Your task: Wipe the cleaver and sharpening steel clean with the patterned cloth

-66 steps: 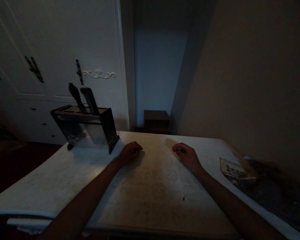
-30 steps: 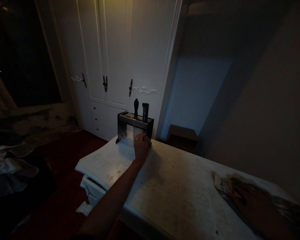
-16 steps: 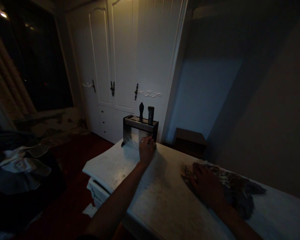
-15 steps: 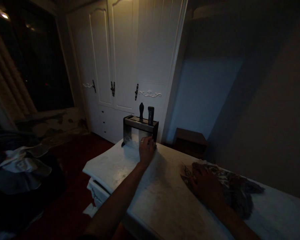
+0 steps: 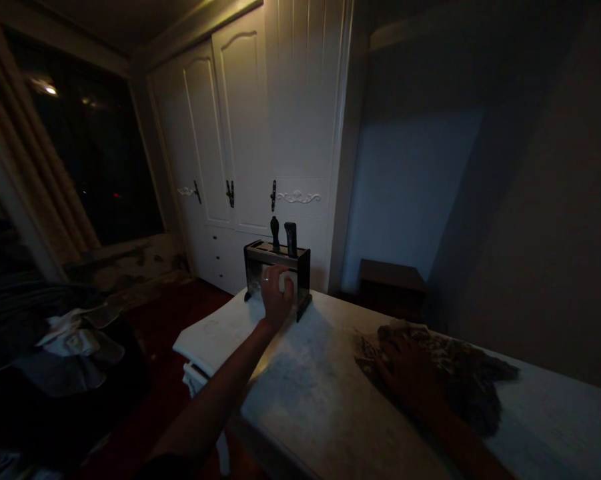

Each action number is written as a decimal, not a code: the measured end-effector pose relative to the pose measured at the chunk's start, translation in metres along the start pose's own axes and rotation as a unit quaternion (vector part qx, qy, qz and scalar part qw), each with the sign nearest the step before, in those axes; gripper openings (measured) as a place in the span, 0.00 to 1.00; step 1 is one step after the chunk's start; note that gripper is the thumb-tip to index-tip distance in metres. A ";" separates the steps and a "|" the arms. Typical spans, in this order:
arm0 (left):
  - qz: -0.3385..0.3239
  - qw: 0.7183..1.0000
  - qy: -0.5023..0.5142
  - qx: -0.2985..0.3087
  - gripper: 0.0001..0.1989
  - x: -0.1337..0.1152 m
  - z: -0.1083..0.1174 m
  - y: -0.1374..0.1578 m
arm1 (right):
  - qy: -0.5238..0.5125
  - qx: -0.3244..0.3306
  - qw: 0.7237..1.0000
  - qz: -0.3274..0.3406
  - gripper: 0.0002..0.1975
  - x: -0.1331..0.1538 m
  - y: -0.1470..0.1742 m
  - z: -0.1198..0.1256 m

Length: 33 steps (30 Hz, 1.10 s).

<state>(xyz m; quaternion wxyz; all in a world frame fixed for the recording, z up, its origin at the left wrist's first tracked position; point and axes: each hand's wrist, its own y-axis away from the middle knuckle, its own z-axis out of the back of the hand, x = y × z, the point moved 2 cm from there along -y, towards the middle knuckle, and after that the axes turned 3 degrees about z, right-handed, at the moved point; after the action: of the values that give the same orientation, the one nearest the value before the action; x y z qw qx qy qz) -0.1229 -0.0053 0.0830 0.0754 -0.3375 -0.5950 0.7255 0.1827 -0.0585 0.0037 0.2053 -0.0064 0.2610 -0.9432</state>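
Observation:
My left hand (image 5: 277, 293), with a ring on a finger, is in front of a dark-framed knife block (image 5: 304, 273) on the white table. Its fingers are bent and the thumb stands a little apart, with nothing visible between them; whether they touch the block's pale front is unclear. Two black knife handles, one rounded (image 5: 275, 232) and one straight (image 5: 291, 239), rise upright from the slots; any blades are hidden. On the right, my right hand (image 5: 405, 370) lies flat on a crumpled patterned cloth (image 5: 473, 380), its fingers outstretched in dim light.
The pale marbled tabletop (image 5: 325, 380) stretches between the hands. Behind it stand a white wardrobe (image 5: 240, 133) and a low brown cabinet (image 5: 393, 277). Clothes (image 5: 73, 343) are piled at the left, near the red floor (image 5: 170, 310). A curtain (image 5: 45, 160) hangs by the dark window.
My left hand has moved from the block's right end toward the middle of its front, and its thumb and fingers have spread. The right hand stays on the cloth. The view has shifted slightly.

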 end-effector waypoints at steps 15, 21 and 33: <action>0.284 0.943 0.044 0.170 0.20 0.001 -0.021 -0.122 | -0.044 -0.003 0.999 0.020 0.18 -0.004 0.007 -0.002; 0.259 0.944 0.023 0.204 0.15 -0.003 -0.025 -0.132 | -0.038 -0.003 0.999 0.023 0.18 -0.004 0.008 -0.006; 0.224 0.939 -0.063 0.254 0.14 0.001 -0.026 -0.129 | -0.043 0.000 0.999 0.020 0.17 -0.002 0.008 0.002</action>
<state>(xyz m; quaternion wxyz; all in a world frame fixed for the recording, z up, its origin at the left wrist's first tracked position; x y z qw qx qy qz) -0.1462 0.0520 0.1986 -0.0437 -0.3852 -0.3037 0.8703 0.1875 -0.0648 0.0013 0.2353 -0.0421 0.2520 -0.9377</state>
